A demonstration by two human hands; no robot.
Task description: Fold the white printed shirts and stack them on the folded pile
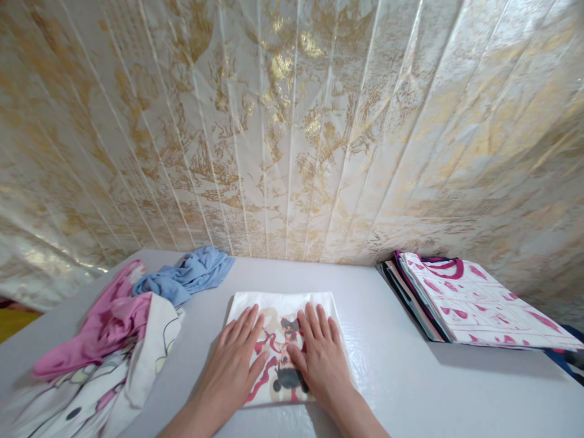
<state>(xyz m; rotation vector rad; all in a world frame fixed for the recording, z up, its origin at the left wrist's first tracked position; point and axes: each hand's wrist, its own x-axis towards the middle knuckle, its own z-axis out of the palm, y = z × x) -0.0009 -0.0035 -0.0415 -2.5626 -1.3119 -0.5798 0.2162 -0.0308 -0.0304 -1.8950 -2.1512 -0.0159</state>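
Observation:
A white folded shirt [283, 299] with a red, black and beige cartoon print lies flat in front of me. My left hand [233, 359] rests palm down over its left side, fingers stretched out. On the right side of the same shirt lies my right hand [320, 356], also flat with its fingers extended. Neither hand grips anything. The hands cover parts of the print and both side edges of the cloth.
The light grey table [401, 389] holds a stack of folded shirts [493, 304] at the right. Crumpled at the left are a blue garment [194, 274], a pink garment [104, 322] and white printed clothing [100, 395]. A gold-patterned curtain [283, 134] hangs behind.

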